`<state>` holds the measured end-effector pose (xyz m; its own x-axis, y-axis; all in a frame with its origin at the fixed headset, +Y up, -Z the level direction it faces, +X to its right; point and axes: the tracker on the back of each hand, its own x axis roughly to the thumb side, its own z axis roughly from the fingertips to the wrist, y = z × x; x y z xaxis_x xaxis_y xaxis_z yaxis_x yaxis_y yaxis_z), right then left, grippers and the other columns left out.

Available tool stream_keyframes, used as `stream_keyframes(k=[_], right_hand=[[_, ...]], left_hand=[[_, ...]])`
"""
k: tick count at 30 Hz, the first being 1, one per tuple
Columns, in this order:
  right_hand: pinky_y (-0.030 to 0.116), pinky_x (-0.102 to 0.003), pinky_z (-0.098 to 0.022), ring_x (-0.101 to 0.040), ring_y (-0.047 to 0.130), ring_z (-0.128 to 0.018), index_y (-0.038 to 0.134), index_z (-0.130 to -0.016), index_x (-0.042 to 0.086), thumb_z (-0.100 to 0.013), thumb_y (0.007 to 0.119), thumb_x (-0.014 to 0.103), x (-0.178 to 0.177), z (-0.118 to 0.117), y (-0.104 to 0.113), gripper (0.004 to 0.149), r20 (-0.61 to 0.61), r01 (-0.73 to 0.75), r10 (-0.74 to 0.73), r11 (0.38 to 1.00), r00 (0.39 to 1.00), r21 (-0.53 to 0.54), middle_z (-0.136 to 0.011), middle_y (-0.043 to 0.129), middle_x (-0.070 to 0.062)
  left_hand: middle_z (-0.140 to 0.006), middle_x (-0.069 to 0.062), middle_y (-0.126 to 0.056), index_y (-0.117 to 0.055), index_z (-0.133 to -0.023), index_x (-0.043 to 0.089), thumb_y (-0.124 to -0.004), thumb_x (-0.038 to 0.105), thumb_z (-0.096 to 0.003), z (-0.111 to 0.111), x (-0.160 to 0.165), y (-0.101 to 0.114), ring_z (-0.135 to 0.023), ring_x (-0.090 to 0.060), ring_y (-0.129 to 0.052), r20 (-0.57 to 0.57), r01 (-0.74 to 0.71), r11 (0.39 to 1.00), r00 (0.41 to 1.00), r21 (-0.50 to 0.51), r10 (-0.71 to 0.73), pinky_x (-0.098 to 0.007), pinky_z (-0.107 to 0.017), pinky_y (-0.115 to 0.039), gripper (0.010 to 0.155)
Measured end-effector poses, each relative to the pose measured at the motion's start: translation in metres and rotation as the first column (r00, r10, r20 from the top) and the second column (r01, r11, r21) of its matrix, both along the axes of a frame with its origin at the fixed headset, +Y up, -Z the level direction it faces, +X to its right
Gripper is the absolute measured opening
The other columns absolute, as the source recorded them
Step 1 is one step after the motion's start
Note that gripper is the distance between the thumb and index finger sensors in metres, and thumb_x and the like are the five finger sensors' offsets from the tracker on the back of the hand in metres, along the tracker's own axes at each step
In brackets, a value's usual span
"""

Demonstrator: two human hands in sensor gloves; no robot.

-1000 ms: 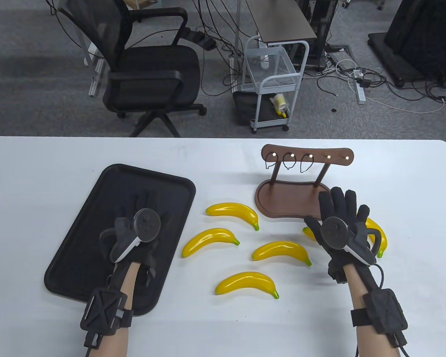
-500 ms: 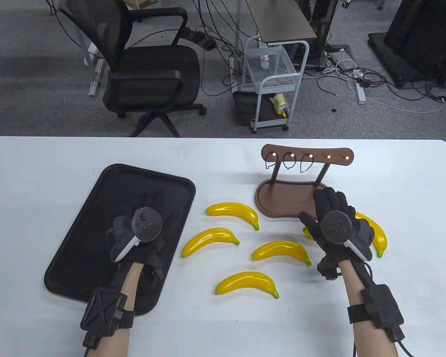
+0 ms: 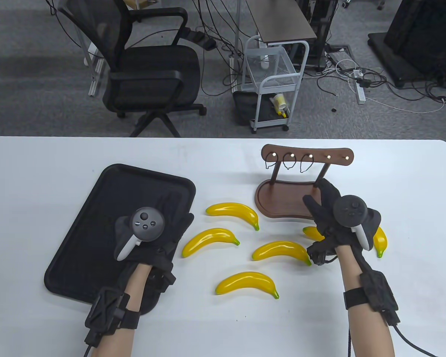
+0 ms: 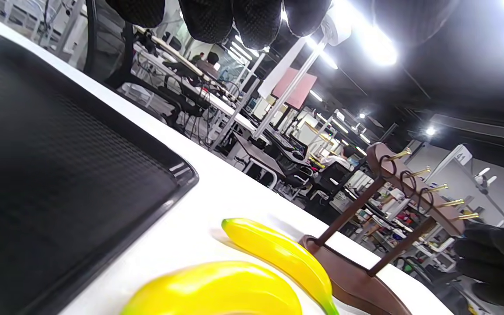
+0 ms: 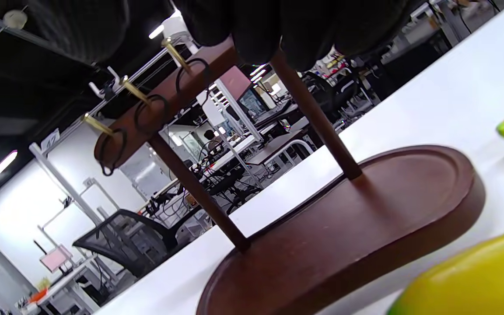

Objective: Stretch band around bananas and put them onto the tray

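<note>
Several yellow bananas lie on the white table: one (image 3: 234, 212) near the tray, one (image 3: 210, 241) below it, one (image 3: 280, 251) in the middle, one (image 3: 247, 283) nearest me. Another banana (image 3: 380, 240) is mostly hidden under my right hand (image 3: 321, 204). That hand hovers at the wooden rack's base (image 3: 278, 199), fingers loosely bent, holding nothing. Three black bands (image 3: 288, 161) hang on the rack's pegs (image 5: 147, 109). My left hand (image 3: 174, 219) lies flat over the black tray's (image 3: 126, 186) right side, fingers straight, empty.
The wooden rack's top bar (image 3: 306, 155) stands on two posts behind the bananas. Past the table's far edge are an office chair (image 3: 148, 74) and a small white cart (image 3: 273, 81).
My right hand has moved left and forward, turning toward the rack's base. My left hand has slid right, toward the tray's right edge and the bananas.
</note>
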<state>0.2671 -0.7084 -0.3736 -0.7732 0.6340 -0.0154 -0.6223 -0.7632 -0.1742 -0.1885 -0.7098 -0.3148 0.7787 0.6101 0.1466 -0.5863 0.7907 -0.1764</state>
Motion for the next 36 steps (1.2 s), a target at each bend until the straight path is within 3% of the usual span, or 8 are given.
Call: stream_keyframes(k=[9,21,32,36], right_hand=[[0.070,-0.056,-0.063,-0.044,0.073,-0.094,0.050,-0.112,0.010,-0.057,0.067,0.048,0.009,-0.026,-0.018,0.069,0.092,0.349,-0.345,0.936,0.934,-0.043,-0.111,0.061,-0.020],[0.074,-0.052,-0.061,-0.041,0.079,-0.090,0.053,-0.110,0.009,-0.057,0.071,0.043,0.006,-0.056,-0.047,0.065,0.159,0.656,-0.641,0.751,0.751,-0.071,-0.107,0.065,-0.020],[0.078,-0.050,-0.055,-0.035,0.088,-0.080,0.064,-0.103,0.011,-0.055,0.075,0.042,-0.002,-0.069,-0.058,0.058,0.202,0.788,-0.766,0.614,0.610,-0.052,-0.098,0.078,-0.016],[0.080,-0.048,-0.053,-0.031,0.092,-0.075,0.070,-0.099,0.013,-0.055,0.076,0.040,-0.005,-0.070,-0.058,0.051,0.221,0.793,-0.770,0.609,0.599,-0.030,-0.092,0.084,-0.012]], left_hand=[[-0.132,-0.004,-0.027,-0.023,-0.120,0.028,-0.054,0.062,-0.0623,-0.003,0.008,-0.014,-0.123,-0.039,-0.035,0.095,-0.190,0.978,0.976,-0.085,0.198,-0.059,-0.087,-0.034,0.074],[-0.132,-0.003,-0.028,-0.023,-0.119,0.026,-0.057,0.064,-0.0609,-0.003,0.016,-0.031,-0.123,-0.036,-0.037,0.149,-0.187,0.975,0.968,-0.117,0.203,-0.054,-0.090,-0.033,0.078],[-0.131,-0.003,-0.033,-0.026,-0.119,0.025,-0.061,0.064,-0.0594,-0.003,0.019,-0.036,-0.122,-0.035,-0.041,0.171,-0.155,0.979,0.969,-0.133,0.176,-0.053,-0.090,-0.035,0.079],[-0.131,-0.003,-0.034,-0.027,-0.119,0.025,-0.061,0.063,-0.0599,-0.002,0.020,-0.036,-0.122,-0.035,-0.041,0.176,-0.153,0.979,0.969,-0.133,0.175,-0.052,-0.090,-0.036,0.078]])
